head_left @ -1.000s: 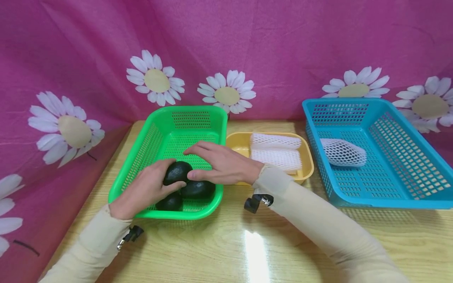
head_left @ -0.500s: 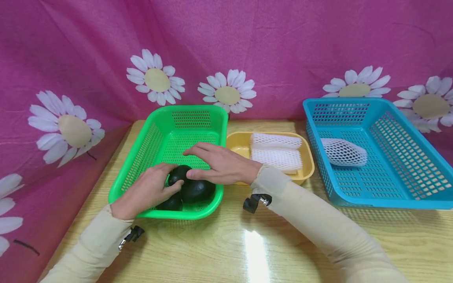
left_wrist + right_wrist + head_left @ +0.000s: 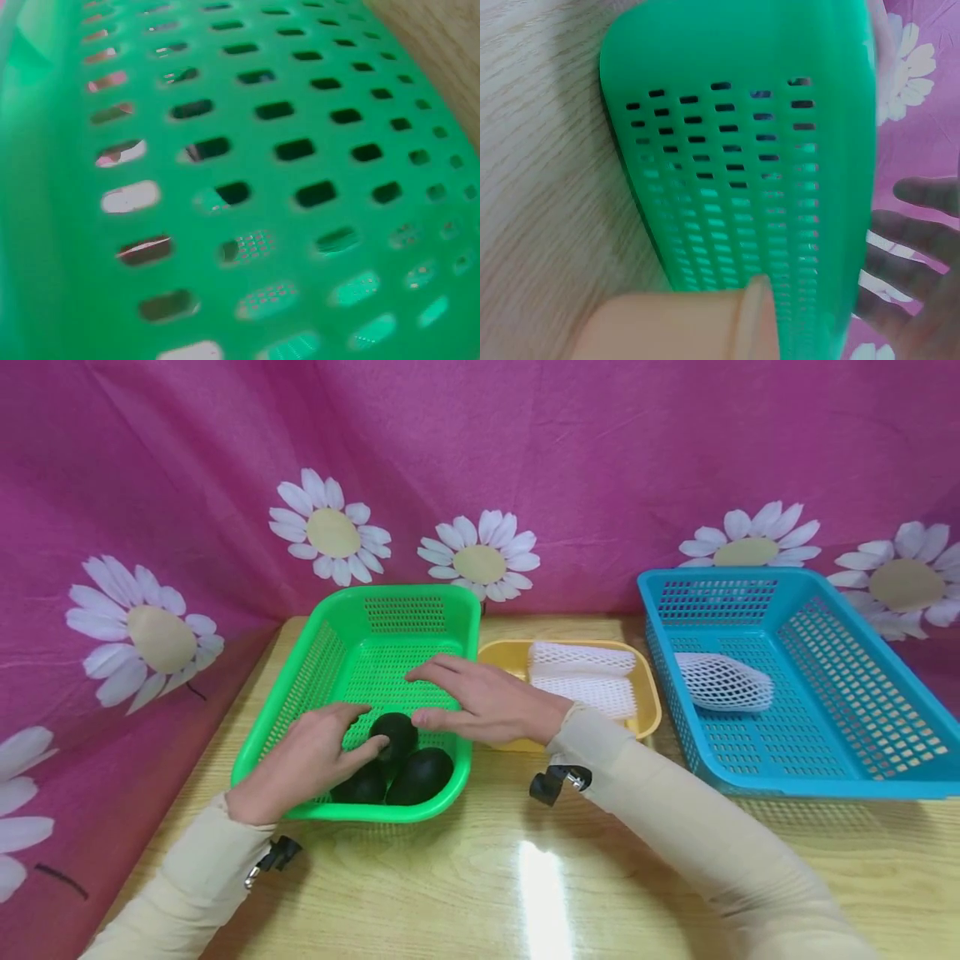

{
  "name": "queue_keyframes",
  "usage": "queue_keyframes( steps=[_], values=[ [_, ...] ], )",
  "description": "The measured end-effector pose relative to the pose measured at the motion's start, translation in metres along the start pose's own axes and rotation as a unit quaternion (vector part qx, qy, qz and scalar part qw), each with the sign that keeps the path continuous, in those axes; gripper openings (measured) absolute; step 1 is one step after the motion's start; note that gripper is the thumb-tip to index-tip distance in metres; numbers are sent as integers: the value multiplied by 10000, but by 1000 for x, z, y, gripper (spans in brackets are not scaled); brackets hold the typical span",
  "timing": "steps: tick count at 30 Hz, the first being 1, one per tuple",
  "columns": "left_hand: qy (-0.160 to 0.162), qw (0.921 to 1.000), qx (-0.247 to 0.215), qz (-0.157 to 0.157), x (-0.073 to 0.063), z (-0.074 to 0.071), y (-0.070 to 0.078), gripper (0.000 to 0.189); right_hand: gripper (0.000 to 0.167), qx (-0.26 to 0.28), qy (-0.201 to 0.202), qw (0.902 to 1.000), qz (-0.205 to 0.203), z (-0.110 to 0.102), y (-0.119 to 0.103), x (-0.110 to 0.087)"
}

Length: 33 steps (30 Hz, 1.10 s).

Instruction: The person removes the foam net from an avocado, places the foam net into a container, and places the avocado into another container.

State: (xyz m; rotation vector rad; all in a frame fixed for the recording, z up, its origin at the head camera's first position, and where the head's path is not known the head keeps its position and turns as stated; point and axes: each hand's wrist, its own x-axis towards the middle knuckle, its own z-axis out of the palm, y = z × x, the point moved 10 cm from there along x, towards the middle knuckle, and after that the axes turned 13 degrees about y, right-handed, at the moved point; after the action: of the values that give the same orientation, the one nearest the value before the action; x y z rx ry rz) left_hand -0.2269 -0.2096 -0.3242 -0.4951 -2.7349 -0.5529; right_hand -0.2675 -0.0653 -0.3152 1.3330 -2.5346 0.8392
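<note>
Three dark avocados lie together at the near end of the green basket (image 3: 471,727): a back avocado (image 3: 396,732), a right avocado (image 3: 422,775) and a left avocado (image 3: 363,787). Over the basket's left side, my left hand (image 3: 303,764) has its thumb tip at the back avocado, fingers apart from it. Reaching in from the right, my right hand (image 3: 491,700) has its fingers spread above the basket and its thumb tip beside that same avocado. In the left wrist view the perforated basket wall (image 3: 285,172) hides the hand.
To the right of the green basket stands a yellow tray (image 3: 651,710) holding white foam net sleeves (image 3: 585,681). Farther right, a blue basket (image 3: 825,787) contains a net-wrapped item (image 3: 723,683). A flowered pink cloth (image 3: 600,485) hangs behind the wooden table (image 3: 420,893).
The back avocado has left the left hand's grasp and sits lower among the others, slightly to the right. My right hand has drawn back a little to the right.
</note>
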Motion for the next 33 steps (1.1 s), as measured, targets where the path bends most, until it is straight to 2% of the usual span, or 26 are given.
queue_keyframes(
  steps=[5,8,12,15,24,33],
  values=[
    [71,9999,26,90,1,-6,6,51,106,-83,61,9999,27,-14,1,-5],
    [112,9998,19,142,2,-9,10,51,97,-195,109,9997,58,-23,5,-9],
    [138,9997,30,198,3,-10,15,52,77,-290,188,9994,91,-34,9,-16],
    [139,9996,29,229,5,-11,19,54,70,-359,209,9989,208,-42,12,-22],
    [322,9990,-183,235,14,-15,33,55,60,-677,340,9963,411,-66,28,-38],
    [756,9956,-387,404,24,-23,51,52,59,-1095,327,9914,636,-93,43,-60]
  ],
)
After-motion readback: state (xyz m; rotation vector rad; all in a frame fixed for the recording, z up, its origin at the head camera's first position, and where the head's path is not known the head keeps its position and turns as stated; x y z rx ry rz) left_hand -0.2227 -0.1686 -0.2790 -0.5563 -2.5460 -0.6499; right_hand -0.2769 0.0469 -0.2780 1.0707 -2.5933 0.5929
